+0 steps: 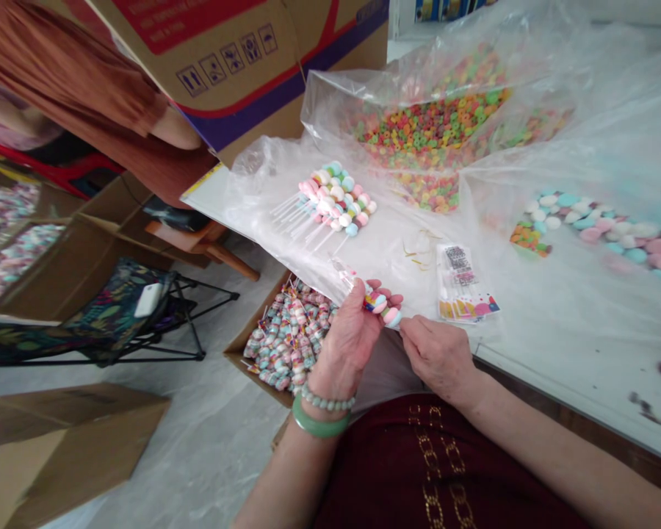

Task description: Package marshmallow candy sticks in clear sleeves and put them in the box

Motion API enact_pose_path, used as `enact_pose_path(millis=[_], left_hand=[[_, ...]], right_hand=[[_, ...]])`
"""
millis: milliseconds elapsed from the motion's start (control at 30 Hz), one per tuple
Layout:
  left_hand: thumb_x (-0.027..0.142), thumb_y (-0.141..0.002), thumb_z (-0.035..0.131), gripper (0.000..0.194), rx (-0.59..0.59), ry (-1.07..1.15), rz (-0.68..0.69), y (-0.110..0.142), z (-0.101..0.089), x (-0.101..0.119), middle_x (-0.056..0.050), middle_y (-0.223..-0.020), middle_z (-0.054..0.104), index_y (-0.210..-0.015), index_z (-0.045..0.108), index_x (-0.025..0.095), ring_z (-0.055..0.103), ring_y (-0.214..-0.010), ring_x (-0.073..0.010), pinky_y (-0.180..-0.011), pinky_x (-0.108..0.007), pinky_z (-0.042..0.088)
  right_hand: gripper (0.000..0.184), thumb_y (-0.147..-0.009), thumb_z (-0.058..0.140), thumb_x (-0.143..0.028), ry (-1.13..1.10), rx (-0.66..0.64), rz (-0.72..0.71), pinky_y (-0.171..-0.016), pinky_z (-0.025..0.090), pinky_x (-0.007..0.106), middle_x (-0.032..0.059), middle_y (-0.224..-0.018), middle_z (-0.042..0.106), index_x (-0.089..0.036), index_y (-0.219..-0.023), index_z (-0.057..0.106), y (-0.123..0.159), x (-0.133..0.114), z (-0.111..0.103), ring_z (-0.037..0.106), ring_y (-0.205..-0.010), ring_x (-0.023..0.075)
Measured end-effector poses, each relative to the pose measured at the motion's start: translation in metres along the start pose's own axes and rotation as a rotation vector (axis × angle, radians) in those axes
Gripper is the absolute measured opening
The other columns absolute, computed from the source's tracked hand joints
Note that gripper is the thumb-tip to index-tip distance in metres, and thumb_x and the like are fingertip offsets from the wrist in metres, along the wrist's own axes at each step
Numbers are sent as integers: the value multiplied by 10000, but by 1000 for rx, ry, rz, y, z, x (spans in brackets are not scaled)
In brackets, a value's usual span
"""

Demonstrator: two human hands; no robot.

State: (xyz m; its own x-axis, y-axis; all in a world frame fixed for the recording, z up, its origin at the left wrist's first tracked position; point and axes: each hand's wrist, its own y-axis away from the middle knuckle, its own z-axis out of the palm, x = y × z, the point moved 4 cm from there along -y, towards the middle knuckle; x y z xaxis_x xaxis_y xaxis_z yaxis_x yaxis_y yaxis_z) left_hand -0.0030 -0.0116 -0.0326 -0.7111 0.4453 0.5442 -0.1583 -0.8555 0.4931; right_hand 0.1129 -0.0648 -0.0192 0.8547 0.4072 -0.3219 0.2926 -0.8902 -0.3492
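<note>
Over the near edge of the table (pixel 578 375), with twelve at the top of the view, the person's left hand (pixel 355 327) curls around a candy stick (pixel 390 316), thumb laid along it and fingers folded behind. The right hand (pixel 441 356) has its thumb and fingertips drawn together at the lower end, apparently pinching the edge of the clear wrapper; the exact grip is too small to make out. The candy stick runs from ten o'clock to four, its sweets toward four. It lies at two o'clock from the left wrist and ten o'clock from the right hand, so the left hand is the nearer, bearing its length, while the right meets only the tip.

Further out, printed cards (pixel 466 286) sit at one o'clock from the right hand, with thin gold ties (pixel 417 261) just beyond, toward twelve. At twelve from the left hand lies a bunch of unwrapped candy sticks (pixel 338 195), stems toward eight. At nine stands an open box (pixel 253 378) of finished sweets (pixel 294 330). At one, farther away, a plastic bag (pixel 330 95) holds colourful rings (pixel 435 121); loose marshmallows (pixel 617 228) lie at two.
</note>
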Motion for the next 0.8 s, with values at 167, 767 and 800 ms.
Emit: enact_pose_path(millis=[167,767,800], left_hand=[[392,-869,501,288,-127,-1,-16,3,6,-4,-59,-747,598,-852,594,120,625,-747,-193,-801,-369,479],[439,-868,488,385,-220,20,-80,10,12,-2,-87,-867,654,-1046,599,117,636,-867,-234,-831,-380,468],[449,-865,490,394,-231,15,-80,10,13,-2,-88,-877,656,-1052,597,120,637,-882,-242,-845,-388,464]], right_hand=[[223,-890,440,-160,44,62,-43,-574,273,292,8,-609,557,-177,-736,601,1,-1,-4,493,-568,130],[466,-878,435,-122,-469,69,64,-869,506,292,48,-1221,610,-244,-1328,424,-2,5,-2,608,-1056,176],[457,-877,430,-113,-445,72,53,-866,510,290,53,-1209,618,-233,-1318,440,-2,4,-2,610,-1052,178]])
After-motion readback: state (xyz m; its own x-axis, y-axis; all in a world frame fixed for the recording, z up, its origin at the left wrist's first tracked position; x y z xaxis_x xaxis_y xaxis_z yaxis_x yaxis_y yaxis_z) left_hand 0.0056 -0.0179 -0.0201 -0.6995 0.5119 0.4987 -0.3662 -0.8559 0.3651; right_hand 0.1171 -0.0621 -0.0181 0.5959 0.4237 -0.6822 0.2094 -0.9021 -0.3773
